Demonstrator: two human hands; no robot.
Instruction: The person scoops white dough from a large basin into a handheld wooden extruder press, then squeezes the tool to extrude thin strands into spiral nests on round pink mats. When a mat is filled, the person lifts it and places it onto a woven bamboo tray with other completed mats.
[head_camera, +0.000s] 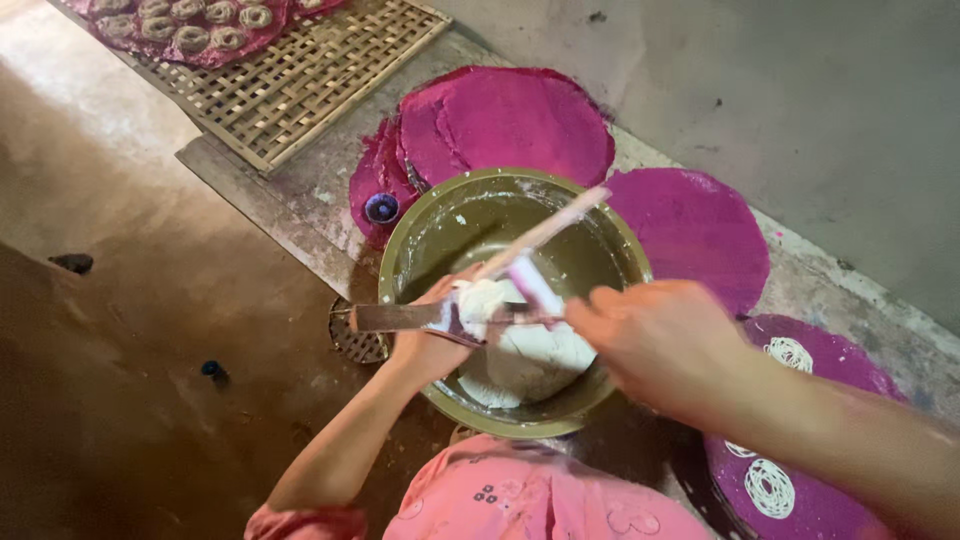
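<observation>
1. The left hand (430, 335) is closing its fingers around a flat metal press with a long handle (400, 317), holding it level over the near side of a round olive-green metal bowl (610, 230); soft white dough is sticking to the fingertips.
2. The right hand (665, 340) is curling shut at the right of the bowl, gripping the near end of a long pale pink stick (545, 232) that is slanting up and away across the bowl's mouth. A shorter pink-and-white piece (535, 287) is sitting between the two hands; I cannot tell which hand is holding it.
3. A large lump of white dough (530, 360) is lying inside the bowl, against its near wall, just under both hands.
4. The bowl is standing on a grey stone ledge (300, 190), partly overlapping round magenta cloth mats (520, 120) spread behind it and to its right.
5. On the nearest right mat, thin white noodle coils (770, 487) are lying apart from each other.
6. A woven bamboo tray (310, 70) is resting farther back on the left, with more coils (190, 38) on a magenta mat at its far end.
7. A pink patterned garment (540, 500) is showing at the bottom edge.
</observation>
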